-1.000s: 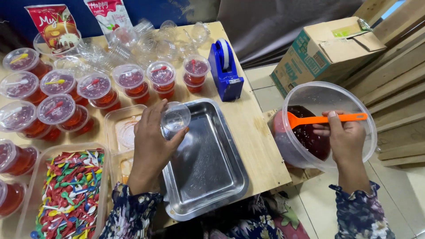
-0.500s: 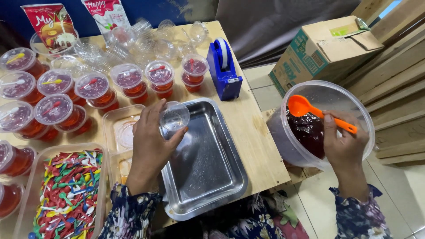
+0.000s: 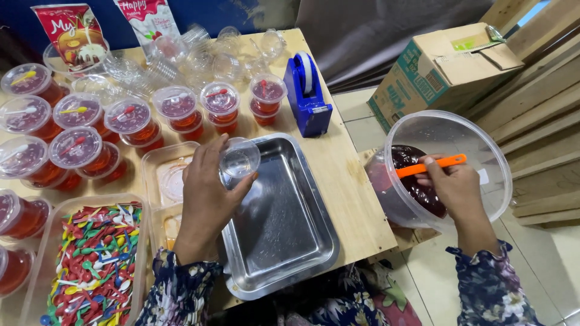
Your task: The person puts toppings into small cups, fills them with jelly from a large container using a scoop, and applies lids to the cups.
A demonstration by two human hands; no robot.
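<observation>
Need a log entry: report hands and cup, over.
Left hand holds empty clear cup over steel tray. Right hand holds orange spoon, dipped in red jelly inside plastic tub. Nothing between tub and cup.

The left hand [image 3: 208,193] holds an empty clear cup [image 3: 239,162] over a steel tray [image 3: 284,223]; the right hand [image 3: 456,187] dips an orange ladle [image 3: 430,165] into a tub [image 3: 450,130].

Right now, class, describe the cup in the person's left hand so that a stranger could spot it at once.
Start at the shiny rectangular metal tray on the wooden table. Over its far left corner, the left hand holds a small clear plastic cup. Unlike the lidded red-filled cups behind, it is empty and open.
</observation>
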